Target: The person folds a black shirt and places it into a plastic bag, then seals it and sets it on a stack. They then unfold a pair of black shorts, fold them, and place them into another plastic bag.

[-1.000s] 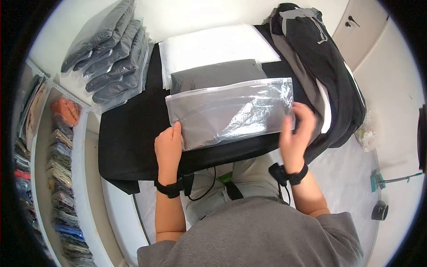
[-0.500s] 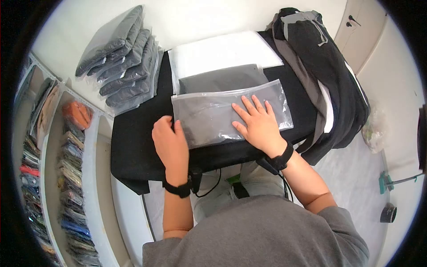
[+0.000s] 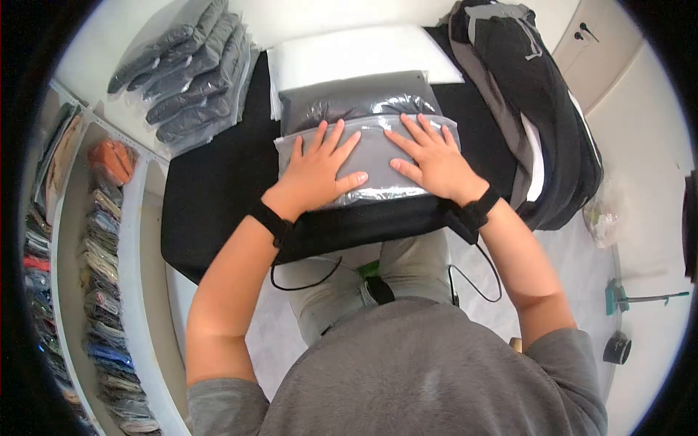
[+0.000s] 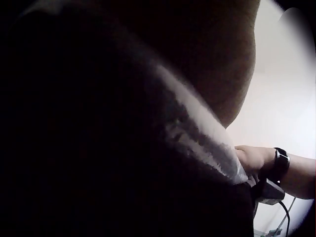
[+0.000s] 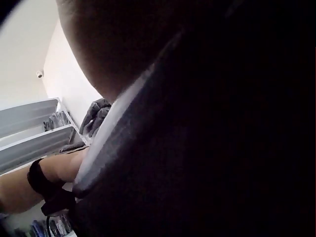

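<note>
A clear zip bag with a dark grey folded item inside [image 3: 374,156] lies across the front of the black-covered table. Both hands press flat on it with fingers spread: the left hand [image 3: 320,171] on its left half, the right hand [image 3: 434,161] on its right half. Behind it, partly covered by its upper edge, is another dark packed item [image 3: 356,94]. In the left wrist view the bag's shiny edge [image 4: 197,128] runs below the dark palm; the right wrist view shows a similar edge [image 5: 111,123].
Bagged dark garments [image 3: 196,73] are stacked at the back left. White sheets [image 3: 363,54] lie behind the bags. Black and grey clothing [image 3: 523,109] drapes over the table's right side. Shelves of packed items [image 3: 105,291] stand at the left; black cloth [image 3: 211,189] covers the table.
The right hand came from the bag's right edge onto its top. The left hand left the lower left corner and now lies flat on the bag, whose right edge has drawn inward.
</note>
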Tool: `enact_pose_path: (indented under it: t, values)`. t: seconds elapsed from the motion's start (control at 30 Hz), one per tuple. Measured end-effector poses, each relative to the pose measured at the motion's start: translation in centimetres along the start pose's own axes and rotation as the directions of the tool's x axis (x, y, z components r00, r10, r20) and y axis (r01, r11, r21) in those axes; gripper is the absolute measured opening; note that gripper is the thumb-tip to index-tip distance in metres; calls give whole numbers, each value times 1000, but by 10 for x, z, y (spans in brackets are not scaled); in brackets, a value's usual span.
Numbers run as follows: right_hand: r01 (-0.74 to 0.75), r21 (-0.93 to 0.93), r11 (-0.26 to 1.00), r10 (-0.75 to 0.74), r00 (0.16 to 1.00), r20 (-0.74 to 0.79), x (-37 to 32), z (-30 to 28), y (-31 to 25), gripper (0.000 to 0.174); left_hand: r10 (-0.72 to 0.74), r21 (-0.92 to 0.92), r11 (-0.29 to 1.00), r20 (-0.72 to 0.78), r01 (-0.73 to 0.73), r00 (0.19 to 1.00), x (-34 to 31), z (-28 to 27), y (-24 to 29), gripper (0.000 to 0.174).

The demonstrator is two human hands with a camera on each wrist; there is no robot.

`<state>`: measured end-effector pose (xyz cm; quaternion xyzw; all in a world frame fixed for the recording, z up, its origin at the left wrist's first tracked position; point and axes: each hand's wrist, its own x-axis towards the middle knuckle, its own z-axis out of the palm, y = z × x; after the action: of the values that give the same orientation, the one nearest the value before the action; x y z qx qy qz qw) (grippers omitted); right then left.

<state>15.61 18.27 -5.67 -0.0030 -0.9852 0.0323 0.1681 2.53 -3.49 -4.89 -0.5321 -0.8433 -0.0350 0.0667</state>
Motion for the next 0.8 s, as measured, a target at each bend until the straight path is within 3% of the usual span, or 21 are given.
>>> enact_pose_path:
  t: [0.27, 0.33, 0.8]
  values:
    - [-69, 89, 994, 54, 985, 164, 9, -5, 4, 55, -25, -152, 987, 185, 54, 982, 11, -5, -7, 75]
    - [-94, 88, 992, 67, 960, 271, 13, -8, 4, 54, -35, -178, 981, 248, 81, 968, 13, -7, -8, 74]
    - [-101, 79, 992, 74, 953, 294, 17, -3, 8, 59, -44, -186, 978, 256, 94, 966, 15, -2, -12, 74]
